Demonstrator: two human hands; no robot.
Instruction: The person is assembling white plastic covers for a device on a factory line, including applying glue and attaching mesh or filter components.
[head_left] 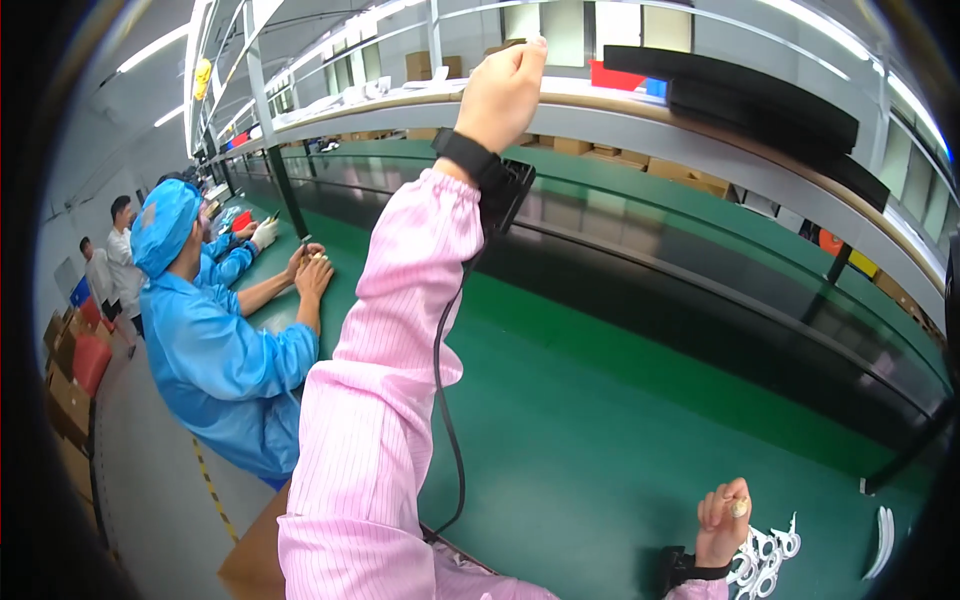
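My left hand (503, 97) is raised high at the end of an outstretched arm in a pink striped sleeve, in front of the shelf edge. Its fingers are closed in a pinch; a pale speck shows at the fingertips, too small to name. Low on the right, my right hand (722, 522) is held over the green bench (580, 440) with fingers curled in. A small yellowish spot shows at its fingertips, and I cannot tell what it is. Beside that hand lies a cluster of white plastic ring-shaped parts (766, 562). Farther right are white curved strips (880, 543).
A long shelf (600, 110) spans the far side, carrying a long black piece (760, 105) and a red bin (615, 76). Below it runs a dark conveyor belt (640, 285). At left, a co-worker in blue (225, 340) works at the bench. A cardboard box (262, 545) sits lower left.
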